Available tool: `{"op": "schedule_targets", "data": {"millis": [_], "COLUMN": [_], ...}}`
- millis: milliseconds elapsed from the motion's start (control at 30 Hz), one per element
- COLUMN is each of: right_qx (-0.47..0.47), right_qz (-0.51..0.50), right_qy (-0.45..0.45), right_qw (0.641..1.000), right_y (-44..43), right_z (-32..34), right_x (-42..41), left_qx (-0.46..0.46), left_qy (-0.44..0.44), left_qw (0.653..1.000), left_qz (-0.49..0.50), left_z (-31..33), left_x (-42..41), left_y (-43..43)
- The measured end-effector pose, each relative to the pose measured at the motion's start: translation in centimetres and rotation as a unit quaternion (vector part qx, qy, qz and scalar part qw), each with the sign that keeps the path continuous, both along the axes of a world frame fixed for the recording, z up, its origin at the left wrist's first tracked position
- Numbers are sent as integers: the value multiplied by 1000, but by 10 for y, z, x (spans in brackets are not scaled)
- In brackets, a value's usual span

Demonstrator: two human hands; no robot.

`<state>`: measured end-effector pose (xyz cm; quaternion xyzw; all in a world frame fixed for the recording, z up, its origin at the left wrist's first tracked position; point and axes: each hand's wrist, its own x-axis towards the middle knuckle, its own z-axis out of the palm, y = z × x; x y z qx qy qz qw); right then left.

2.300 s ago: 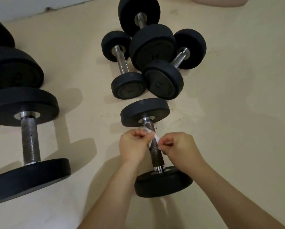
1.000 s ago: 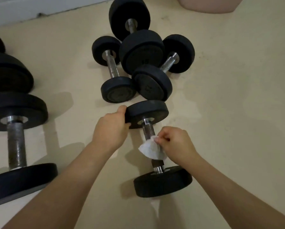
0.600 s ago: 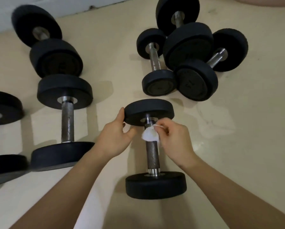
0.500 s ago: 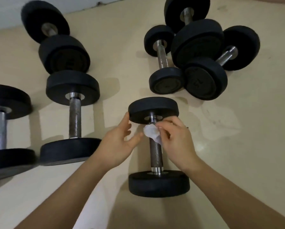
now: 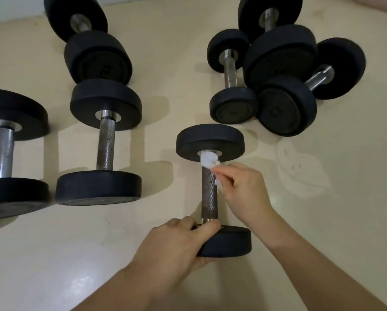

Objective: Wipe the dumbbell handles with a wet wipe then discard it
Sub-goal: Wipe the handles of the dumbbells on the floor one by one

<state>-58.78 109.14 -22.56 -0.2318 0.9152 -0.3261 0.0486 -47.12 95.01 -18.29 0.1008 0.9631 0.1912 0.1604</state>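
Observation:
A small black dumbbell [image 5: 210,142] lies on the cream floor in front of me, its knurled metal handle [image 5: 208,196] running away from me. My right hand [image 5: 244,191] pinches a crumpled white wet wipe [image 5: 208,160] against the far end of the handle, right under the far weight. My left hand [image 5: 179,243] grips the near weight [image 5: 230,243] from the left, thumb on its top edge.
Several more black dumbbells lie around: a mid-sized one [image 5: 105,142] to the left, a larger one [image 5: 6,153] at the left edge, another [image 5: 87,41] behind, and a stacked cluster [image 5: 277,79] at the back right. Bare floor [image 5: 333,198] lies to the right.
My left hand left the far weight and now grips the near one. My right hand slid the wipe up to the handle's far end. The camera view shifted left.

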Motion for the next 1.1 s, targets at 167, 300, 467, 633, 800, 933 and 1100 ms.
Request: {"op": "schedule_targets", "data": {"millis": [167, 300, 467, 633, 800, 933, 1100], "right_qx": [29, 7, 9, 26, 67, 136, 104], "right_qz": [15, -3, 59, 91, 153, 134, 71], "right_qy": [-37, -32, -72, -68, -10, -7, -73], "right_qw": [999, 999, 996, 993, 986, 982, 989], "right_y": [27, 34, 47, 52, 44, 49, 81], "right_z": [8, 0, 6, 6, 12, 13, 21], "right_x": [-2, -12, -26, -21, -32, -32, -35], "left_qx": [-102, -102, -36, 149, 146, 165, 197], "left_qy": [39, 72, 130, 111, 117, 119, 135], "left_qw": [992, 990, 991, 980, 982, 979, 971], "left_qz": [-61, -58, -5, 67, 29, 7, 18], "left_z": [-3, -8, -12, -18, -20, -18, -23], "left_x": [-17, -22, -11, 4, -3, -12, -17], "left_y": [39, 70, 76, 49, 52, 75, 87]}}
